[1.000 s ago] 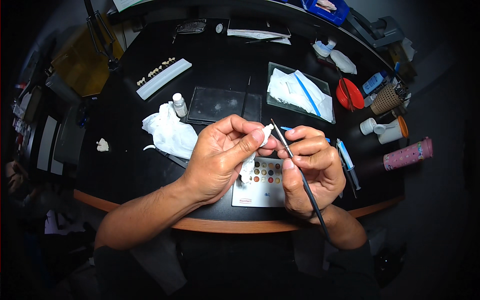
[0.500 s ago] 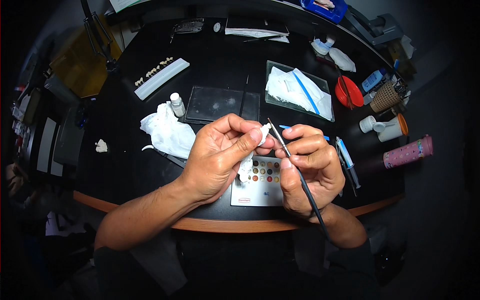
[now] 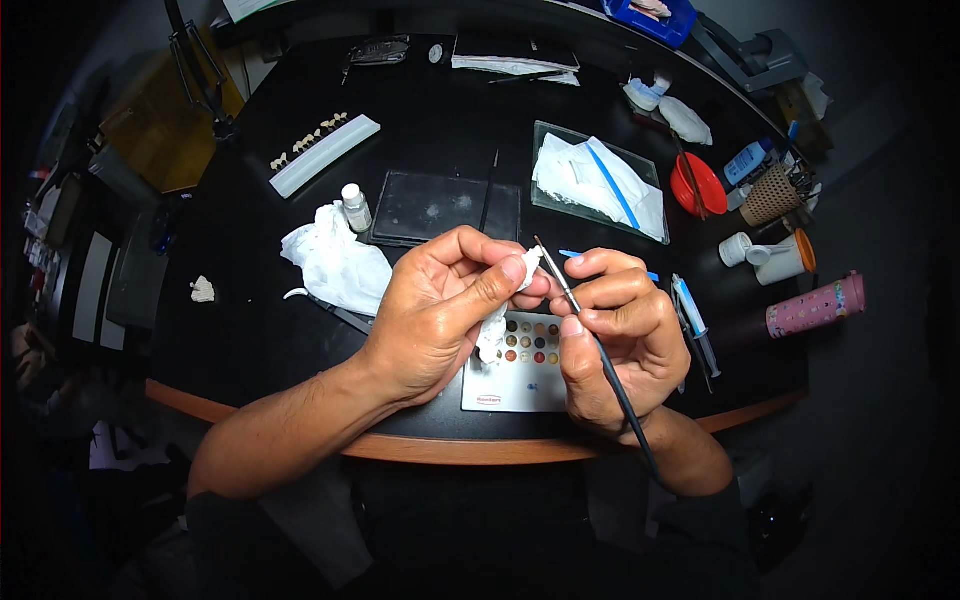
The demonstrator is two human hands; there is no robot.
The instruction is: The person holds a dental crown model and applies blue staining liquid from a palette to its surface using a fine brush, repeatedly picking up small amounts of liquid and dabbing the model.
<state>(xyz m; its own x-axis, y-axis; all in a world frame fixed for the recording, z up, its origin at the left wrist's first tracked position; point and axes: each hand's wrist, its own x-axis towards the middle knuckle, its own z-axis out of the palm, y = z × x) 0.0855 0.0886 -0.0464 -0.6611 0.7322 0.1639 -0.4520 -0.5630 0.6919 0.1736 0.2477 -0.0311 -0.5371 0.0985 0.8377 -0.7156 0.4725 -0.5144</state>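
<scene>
Between the thumb and fingers of my left hand (image 3: 440, 310) is a small white plaster-like piece (image 3: 530, 266); a crumpled white part (image 3: 491, 338) shows below the palm. My fingers hide much of it. My right hand (image 3: 625, 340) is closed in a pen grip on a thin dark paintbrush (image 3: 612, 375). The brush's tip is at the top of the white piece; whether they touch I cannot tell. Partly covered by both hands, a white palette (image 3: 520, 393) with several round colour pots lies beneath them.
Left lie white tissue (image 3: 335, 265), a small capped bottle (image 3: 355, 207) and a rack of tooth-shaped tabs (image 3: 325, 157). Behind my hands is a dark flat case (image 3: 430, 205). Rightward are a glass slab (image 3: 648, 232), a red bowl (image 3: 697, 183), blue-and-white syringes (image 3: 692, 310) and a pink tumbler (image 3: 815, 304).
</scene>
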